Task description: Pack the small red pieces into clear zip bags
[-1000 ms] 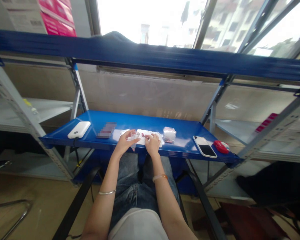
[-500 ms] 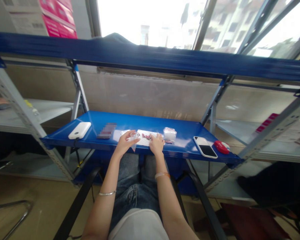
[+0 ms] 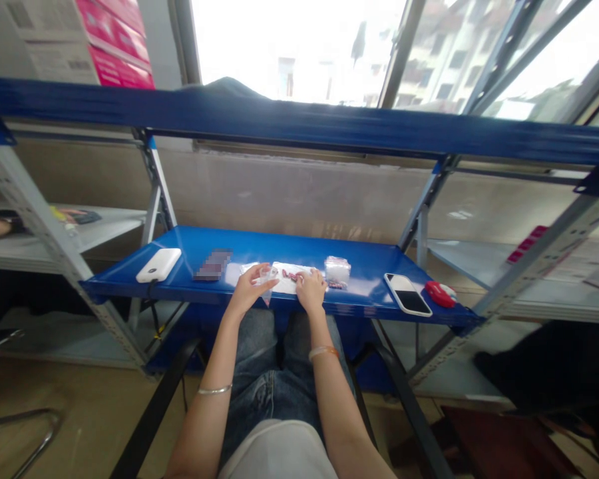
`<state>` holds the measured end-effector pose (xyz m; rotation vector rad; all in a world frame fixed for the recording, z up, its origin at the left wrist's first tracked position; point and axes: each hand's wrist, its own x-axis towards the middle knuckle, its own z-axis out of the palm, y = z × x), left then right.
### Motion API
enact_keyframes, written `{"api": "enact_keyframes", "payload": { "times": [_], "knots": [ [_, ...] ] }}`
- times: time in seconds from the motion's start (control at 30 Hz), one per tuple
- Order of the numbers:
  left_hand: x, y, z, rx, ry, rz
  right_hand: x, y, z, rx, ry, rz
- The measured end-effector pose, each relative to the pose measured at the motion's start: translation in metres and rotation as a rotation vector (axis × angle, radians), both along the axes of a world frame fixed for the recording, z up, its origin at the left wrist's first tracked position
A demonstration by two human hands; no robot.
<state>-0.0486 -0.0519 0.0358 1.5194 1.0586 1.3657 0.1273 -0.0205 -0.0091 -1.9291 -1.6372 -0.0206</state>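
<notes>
Left hand [image 3: 247, 287]: grip clamped on clear bag [image 3: 268, 275].
Right hand [image 3: 311, 291]: at red pieces [image 3: 290, 275]; can't tell if grip is together.
Red pieces: on white sheet [image 3: 283, 287].
Clear bag: 9 o'clock from red pieces.

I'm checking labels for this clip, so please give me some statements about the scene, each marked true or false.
1. The left hand holds a clear plastic bag. True.
2. A phone lies beside a red object. True.
3. The right hand rests on the phone. False: it is at the white sheet, by small red pieces.
4. A white device lies right of both hands. False: it lies left of them.
</notes>
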Motion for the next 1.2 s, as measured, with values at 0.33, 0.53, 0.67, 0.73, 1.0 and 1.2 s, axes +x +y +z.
{"api": "enact_keyframes", "payload": {
  "times": [0.33, 0.53, 0.67, 0.73, 1.0, 1.2],
  "knots": [
    [0.0015, 0.002, -0.0003, 0.001, 0.005, -0.014, 0.0016, 0.0001, -0.0011, -0.031, -0.02, 0.044],
    [0.0004, 0.0028, -0.0014, 0.0, 0.03, -0.007, 0.002, 0.0, -0.0016, 0.042, 0.036, 0.013],
    [-0.0002, 0.0024, -0.0019, 0.011, 0.026, -0.01, 0.0021, 0.0016, -0.0029, -0.011, -0.011, 0.047],
    [-0.0001, 0.0015, -0.0013, 0.01, 0.028, -0.007, 0.0021, 0.0022, -0.0037, -0.013, -0.013, 0.058],
    [0.001, -0.0006, 0.0016, 0.014, 0.042, -0.006, 0.0036, 0.0014, -0.004, 0.075, 0.062, 0.024],
    [0.0047, -0.0011, 0.002, 0.002, 0.061, -0.024, 0.003, 0.002, -0.0051, 0.059, 0.076, 0.027]
  ]
}}
